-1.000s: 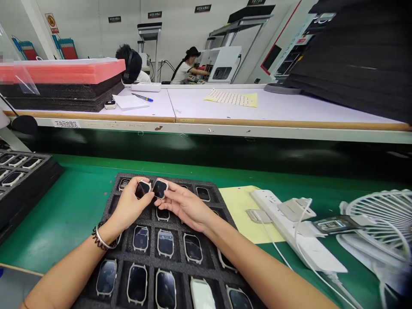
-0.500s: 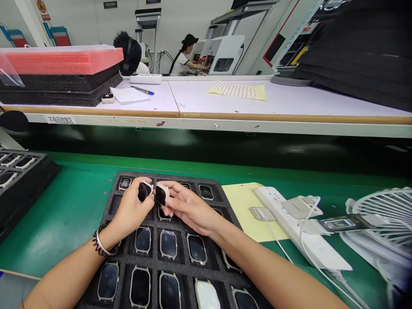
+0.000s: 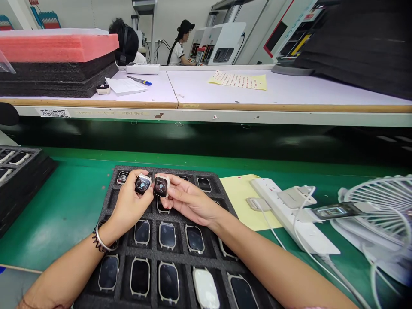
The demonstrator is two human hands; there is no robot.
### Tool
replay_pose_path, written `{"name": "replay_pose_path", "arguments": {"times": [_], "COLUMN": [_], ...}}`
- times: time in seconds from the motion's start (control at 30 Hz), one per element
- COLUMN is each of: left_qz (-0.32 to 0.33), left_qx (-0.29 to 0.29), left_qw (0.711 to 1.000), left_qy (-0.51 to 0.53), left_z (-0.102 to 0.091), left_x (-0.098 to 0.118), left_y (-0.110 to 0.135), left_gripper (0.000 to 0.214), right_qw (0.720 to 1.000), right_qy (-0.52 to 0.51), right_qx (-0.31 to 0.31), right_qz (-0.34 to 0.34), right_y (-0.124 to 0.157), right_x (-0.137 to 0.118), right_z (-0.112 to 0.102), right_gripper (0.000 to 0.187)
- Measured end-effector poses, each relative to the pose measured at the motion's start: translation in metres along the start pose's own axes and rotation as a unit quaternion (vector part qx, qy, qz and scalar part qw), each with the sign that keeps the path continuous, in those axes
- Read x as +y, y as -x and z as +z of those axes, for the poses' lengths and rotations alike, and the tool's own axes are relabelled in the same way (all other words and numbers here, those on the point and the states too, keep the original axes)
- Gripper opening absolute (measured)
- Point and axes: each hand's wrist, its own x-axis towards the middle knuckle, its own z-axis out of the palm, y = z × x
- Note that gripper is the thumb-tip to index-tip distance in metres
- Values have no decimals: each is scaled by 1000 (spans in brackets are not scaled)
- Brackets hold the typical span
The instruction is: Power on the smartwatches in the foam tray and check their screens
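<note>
My left hand [image 3: 131, 198] is closed round a smartwatch case [image 3: 142, 184], its screen lit with a watch face. Beside it, my right hand [image 3: 188, 198] grips a second smartwatch case [image 3: 161, 186] by its edge, also lit. Both cases have pale frames and no straps, and they are held close together above a black foam tray [image 3: 154, 254]. Several more watch cases lie in the tray's compartments, mostly with dark screens up, such as one watch case [image 3: 167, 235] below my hands. One white case [image 3: 206, 288] lies pale side up. My forearms hide parts of the tray.
At right, a white power strip [image 3: 292, 216] with cables lies partly on yellow paper [image 3: 240, 193], near a white fan [image 3: 383, 219]. Another foam tray [image 3: 25, 184] of watches stands left. A raised shelf [image 3: 206, 96] crosses behind; two people sit beyond it.
Both watch screens, dark before, now show lit watch faces. My hands keep hold of the two cases side by side. The camera view has shifted slightly.
</note>
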Motion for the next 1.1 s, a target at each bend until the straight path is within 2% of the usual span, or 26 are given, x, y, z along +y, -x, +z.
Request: {"name": "replay_pose_path", "arguments": {"times": [0.53,0.93,1.1], "left_qz": [22,37,21], "left_qx": [7,10,25], "left_qw": [1000,999,999], "left_qy": [14,17,25], "left_z": [-1,-1,-1], "left_x": [3,0,-1], "left_y": [2,3,2], "left_gripper": [32,31,34], "right_qw": [999,999,998], "right_qy": [21,19,2], "right_qx": [-41,-42,-49], "right_qz": [-9,-21,-36], "right_y": [2,1,0], "right_x": [3,4,5], "right_z": [-1,0,-1], "right_gripper": [51,49,46]}}
